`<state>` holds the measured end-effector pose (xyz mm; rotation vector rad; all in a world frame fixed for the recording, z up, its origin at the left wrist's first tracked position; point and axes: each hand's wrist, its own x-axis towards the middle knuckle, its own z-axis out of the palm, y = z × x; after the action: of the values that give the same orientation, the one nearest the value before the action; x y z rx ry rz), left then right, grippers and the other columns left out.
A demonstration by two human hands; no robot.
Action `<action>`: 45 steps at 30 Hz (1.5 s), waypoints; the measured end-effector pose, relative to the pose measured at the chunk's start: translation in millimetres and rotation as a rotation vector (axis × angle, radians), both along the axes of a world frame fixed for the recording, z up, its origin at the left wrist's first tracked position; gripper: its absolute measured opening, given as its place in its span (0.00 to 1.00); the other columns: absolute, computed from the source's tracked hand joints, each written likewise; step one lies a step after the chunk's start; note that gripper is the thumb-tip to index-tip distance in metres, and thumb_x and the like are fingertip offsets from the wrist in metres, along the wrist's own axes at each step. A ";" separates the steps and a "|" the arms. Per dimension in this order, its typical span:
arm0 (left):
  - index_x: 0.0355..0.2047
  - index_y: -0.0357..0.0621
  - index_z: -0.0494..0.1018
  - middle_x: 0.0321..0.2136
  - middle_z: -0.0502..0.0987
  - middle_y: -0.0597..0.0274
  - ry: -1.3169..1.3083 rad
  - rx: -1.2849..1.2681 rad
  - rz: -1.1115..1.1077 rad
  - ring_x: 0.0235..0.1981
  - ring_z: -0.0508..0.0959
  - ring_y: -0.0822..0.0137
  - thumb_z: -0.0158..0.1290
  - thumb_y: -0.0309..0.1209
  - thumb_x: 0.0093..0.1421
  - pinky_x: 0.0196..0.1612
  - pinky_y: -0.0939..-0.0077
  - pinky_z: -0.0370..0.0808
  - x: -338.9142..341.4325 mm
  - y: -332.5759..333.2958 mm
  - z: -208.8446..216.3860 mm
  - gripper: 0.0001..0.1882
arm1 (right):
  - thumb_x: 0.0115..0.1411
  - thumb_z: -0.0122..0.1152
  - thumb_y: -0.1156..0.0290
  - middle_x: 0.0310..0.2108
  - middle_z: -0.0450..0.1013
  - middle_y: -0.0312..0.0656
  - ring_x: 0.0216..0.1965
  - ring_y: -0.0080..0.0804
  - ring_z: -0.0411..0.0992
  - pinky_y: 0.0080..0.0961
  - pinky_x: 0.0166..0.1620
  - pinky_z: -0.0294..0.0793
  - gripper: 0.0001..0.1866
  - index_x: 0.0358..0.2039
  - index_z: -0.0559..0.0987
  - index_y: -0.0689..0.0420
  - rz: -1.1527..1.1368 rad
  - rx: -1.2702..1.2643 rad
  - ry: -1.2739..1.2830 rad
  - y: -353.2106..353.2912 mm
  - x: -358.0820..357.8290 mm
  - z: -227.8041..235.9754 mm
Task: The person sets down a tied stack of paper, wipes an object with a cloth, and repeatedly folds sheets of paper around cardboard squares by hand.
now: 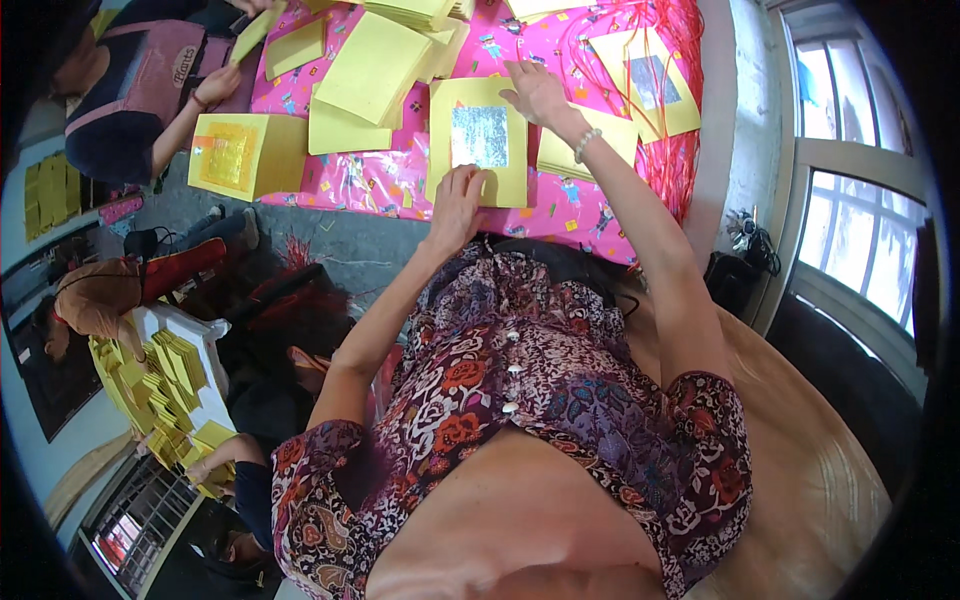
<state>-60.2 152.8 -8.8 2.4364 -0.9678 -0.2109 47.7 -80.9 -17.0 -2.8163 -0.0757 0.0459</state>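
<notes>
A yellow sheet of joss paper (512,185) with a silver foil square lies in front of me on a pink patterned table cover (350,185). My left hand (458,208) is at its near edge, fingers bent and drawn together on the paper. What lies under those fingertips is hidden. My right hand (540,98) lies by the sheet's far right corner, fingers stretched out and apart. Under my right wrist is a stack of plain yellow paper (590,150). Farther right, another foil-marked sheet (640,110) lies among red strings (690,60).
Yellow paper stacks (372,68) fill the table's far side. A thick block of yellow paper (280,155) stands at the left corner. A co-worker's hand (215,85) holds paper at far left. Other people handle yellow bundles (170,370) at a lower-left table. A window (860,230) is right.
</notes>
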 end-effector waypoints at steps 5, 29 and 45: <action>0.50 0.41 0.64 0.49 0.64 0.50 -0.030 -0.032 0.023 0.52 0.64 0.49 0.60 0.21 0.38 0.53 0.57 0.64 1.9 -4.0 -7.2 0.34 | 0.61 0.52 0.54 0.52 0.68 0.46 0.54 0.45 0.66 0.49 0.54 0.64 0.27 0.56 0.66 0.56 0.067 -0.083 0.199 0.7 19.0 -7.4; 0.48 0.46 0.67 0.46 0.67 0.57 0.012 -0.061 -0.030 0.49 0.66 0.53 0.62 0.24 0.40 0.50 0.60 0.65 12.4 11.0 12.5 0.31 | 0.56 0.59 0.61 0.46 0.69 0.48 0.49 0.46 0.68 0.44 0.51 0.66 0.25 0.52 0.68 0.58 0.120 -0.033 -0.067 -1.5 -42.9 10.5; 0.46 0.46 0.69 0.45 0.69 0.58 0.036 -0.024 -0.087 0.49 0.67 0.55 0.64 0.27 0.41 0.49 0.61 0.65 17.5 9.7 8.3 0.29 | 0.58 0.57 0.58 0.50 0.67 0.46 0.54 0.43 0.65 0.47 0.55 0.63 0.25 0.53 0.67 0.55 0.097 -0.053 -0.053 -15.6 -18.5 1.7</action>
<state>-42.7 162.6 -0.5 2.3635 -1.0553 -0.2703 29.2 -96.5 -15.2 -2.8654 -0.2271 -0.0040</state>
